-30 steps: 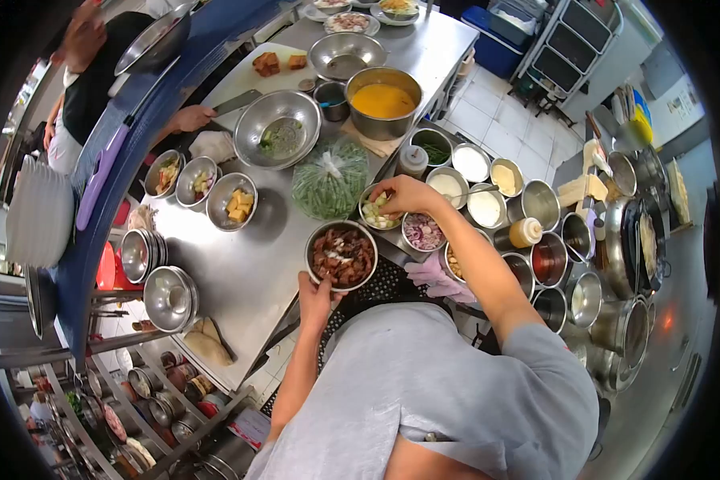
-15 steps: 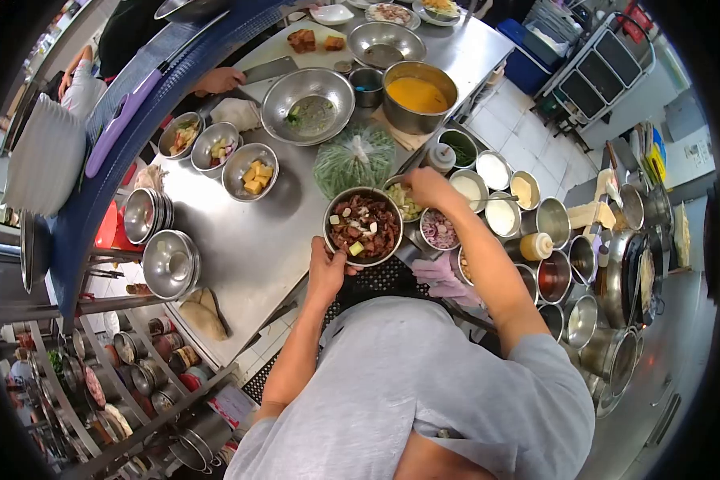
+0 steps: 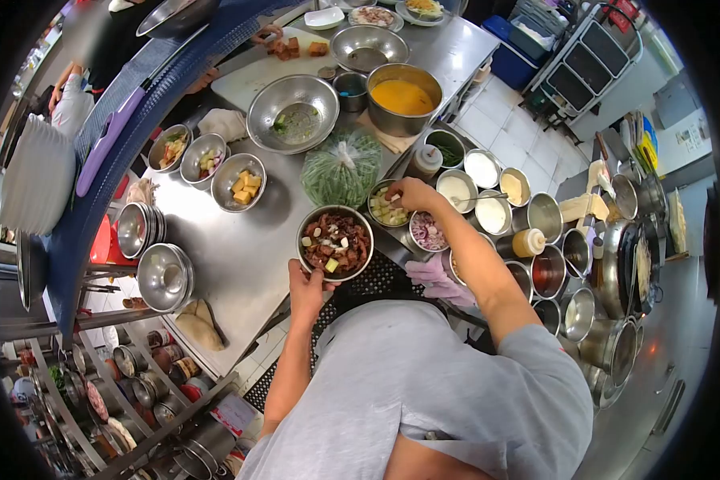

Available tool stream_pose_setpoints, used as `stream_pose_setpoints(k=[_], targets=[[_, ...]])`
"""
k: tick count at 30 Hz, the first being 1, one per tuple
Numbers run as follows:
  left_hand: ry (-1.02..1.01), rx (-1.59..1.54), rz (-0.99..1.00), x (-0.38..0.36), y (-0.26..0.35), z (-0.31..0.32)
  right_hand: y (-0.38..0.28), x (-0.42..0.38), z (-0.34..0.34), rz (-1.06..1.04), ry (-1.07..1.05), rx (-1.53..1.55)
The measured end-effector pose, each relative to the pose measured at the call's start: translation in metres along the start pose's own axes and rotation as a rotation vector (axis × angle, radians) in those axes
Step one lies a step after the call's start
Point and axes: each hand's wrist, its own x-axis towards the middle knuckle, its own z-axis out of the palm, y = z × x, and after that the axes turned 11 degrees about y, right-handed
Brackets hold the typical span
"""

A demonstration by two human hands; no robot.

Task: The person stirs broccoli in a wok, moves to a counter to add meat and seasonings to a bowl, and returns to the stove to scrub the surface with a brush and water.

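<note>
My left hand [image 3: 306, 290] grips the near rim of a steel bowl [image 3: 335, 244] filled with dark chopped meat and some pale and green pieces. My right hand [image 3: 409, 194] is at a container of chopped green and white vegetables [image 3: 386, 210], just beyond the bowl to the right. Its fingers are bent together over the pieces; what they hold, if anything, is hidden. A bag of green leaves [image 3: 342, 170] lies behind the bowl. Chopped red onion [image 3: 429, 230] fills the container nearer me, below my right forearm.
A pot of orange liquid [image 3: 404, 98] and a large steel bowl [image 3: 292, 114] stand farther back. Yellow cubes fill a small bowl [image 3: 239, 182] at left. A co-worker's hand [image 3: 269, 34] is near the cutting board [image 3: 252, 70]. Squeeze bottles [image 3: 528, 242] and containers crowd the right.
The bowl and my left hand have shifted slightly left and down in view. My right hand has moved left. The co-worker's knife is no longer visible on the board.
</note>
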Motion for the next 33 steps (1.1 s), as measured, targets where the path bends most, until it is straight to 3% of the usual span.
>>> stream_pose_setpoints(k=[4, 7, 9, 10, 13, 15, 17, 20, 23, 24, 28, 31, 33], targets=[[-0.036, 0.046, 0.011, 0.007, -0.003, 0.000, -0.012, 0.000, -0.014, 0.099, -0.005, 0.002], [-0.085, 0.123, 0.042, 0.016, 0.001, 0.015, -0.064, -0.015, -0.039, 0.120, -0.110, 0.388], [-0.136, 0.124, 0.068, 0.021, 0.004, 0.030, -0.117, -0.037, -0.061, 0.198, -0.154, 0.429], [-0.162, 0.158, 0.067, 0.023, 0.006, 0.036, -0.109, -0.043, -0.051, -0.018, 0.048, 0.216], [-0.243, 0.171, 0.065, 0.026, 0.015, 0.046, -0.106, -0.098, -0.073, 0.205, 0.436, -0.099], [-0.292, 0.106, 0.037, 0.028, 0.018, 0.046, -0.097, -0.155, -0.086, 0.490, 0.428, -0.197], [-0.363, 0.066, 0.009, 0.032, 0.022, 0.044, -0.082, -0.207, -0.074, 0.774, 0.264, -0.391], [-0.486, 0.104, 0.032, 0.043, 0.027, 0.045, -0.058, -0.263, -0.025, 0.984, 0.124, -0.376], [-0.594, 0.160, 0.009, 0.049, 0.034, 0.053, -0.036, -0.280, 0.018, 0.968, 0.257, -0.275], [-0.622, 0.174, 0.005, 0.050, 0.033, 0.058, -0.038, -0.282, 0.025, 0.917, 0.387, -0.266], [-0.692, 0.203, -0.001, 0.041, 0.028, 0.070, -0.063, -0.300, 0.013, 0.926, 0.603, -0.283], [-0.678, 0.201, 0.000, 0.027, 0.018, 0.072, -0.086, -0.311, -0.007, 1.016, 0.686, -0.276], [-0.655, 0.200, -0.020, 0.019, 0.008, 0.070, -0.074, -0.313, 0.005, 0.994, 0.598, -0.272]])
